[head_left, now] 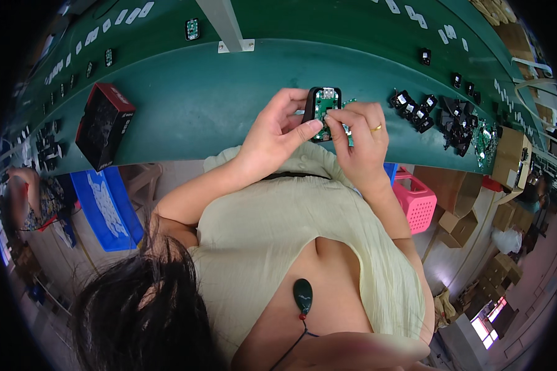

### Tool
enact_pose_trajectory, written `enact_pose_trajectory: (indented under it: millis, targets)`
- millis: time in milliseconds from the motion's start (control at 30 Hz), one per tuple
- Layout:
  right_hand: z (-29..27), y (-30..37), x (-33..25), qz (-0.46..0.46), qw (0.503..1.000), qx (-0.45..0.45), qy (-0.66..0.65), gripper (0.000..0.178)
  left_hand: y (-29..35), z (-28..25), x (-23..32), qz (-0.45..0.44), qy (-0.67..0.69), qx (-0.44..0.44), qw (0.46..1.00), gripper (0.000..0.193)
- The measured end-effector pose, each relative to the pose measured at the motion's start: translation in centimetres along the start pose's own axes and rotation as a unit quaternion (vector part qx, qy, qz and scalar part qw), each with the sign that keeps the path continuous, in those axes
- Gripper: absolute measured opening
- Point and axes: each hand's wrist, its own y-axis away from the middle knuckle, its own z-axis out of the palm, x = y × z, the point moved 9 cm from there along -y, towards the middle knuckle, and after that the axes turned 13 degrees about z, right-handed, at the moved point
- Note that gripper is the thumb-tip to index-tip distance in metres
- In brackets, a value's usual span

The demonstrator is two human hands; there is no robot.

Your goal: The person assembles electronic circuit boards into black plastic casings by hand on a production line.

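Note:
My left hand [269, 130] is closed round a small black plastic housing [310, 102], held upright over the near part of the green bench. A green circuit board [320, 110] with a metal connector at its top end sits in the housing. My left thumb rests on the board's lower part. My right hand [360, 133], with a ring on one finger, has thumb and forefinger pinched together against the board's right side. Whatever lies between those fingertips is too small to make out. Bits of other green boards [350, 100] show behind my right hand.
At left stands a red-and-black box [107, 117]. Several black housings [414, 111] lie at right, beside a darker pile [458, 127] and a heap of green boards [484, 139]. A metal post [220, 21] rises ahead. Below are a blue bin [108, 213] and pink stool [416, 204].

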Motion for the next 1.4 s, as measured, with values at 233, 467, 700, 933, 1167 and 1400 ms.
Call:
enact_pose_trajectory:
  millis: [233, 467, 700, 933, 1167, 1400]
  targets:
    - [1.5, 0.3, 1.3, 0.022, 0.999, -0.007, -0.026, 0.023, -0.9, -0.9, -1.0, 0.018, 0.005, 0.041, 0.999, 0.033]
    - [5.3, 2.4, 8.5, 0.343, 0.826, -0.142, -0.425, 0.038, -3.9, -0.9, -4.2, -0.006, 0.001, 0.048, 0.999, 0.030]
    - [4.3, 1.2, 16.6, 0.367, 0.843, -0.058, -0.389, 0.033, -9.8, 0.4, -10.4, -0.068, -0.043, 0.064, 0.995, 0.025]
    - [-4.0, -0.8, 40.0, 0.427, 0.880, 0.191, 0.084, 0.061, -20.9, -7.3, -20.8, -0.213, -0.100, 0.136, 0.962, 0.021]
    - [-4.5, -2.6, 54.3, 0.472, 0.844, 0.126, 0.220, 0.053, -23.2, -13.8, -27.1, -0.232, 0.082, 0.351, 0.903, 0.026]
    - [1.0, -5.2, 33.5, 0.105, 0.994, -0.008, -0.035, 0.023, -18.1, -1.7, -16.9, -0.097, -0.142, 0.115, 0.978, 0.067]
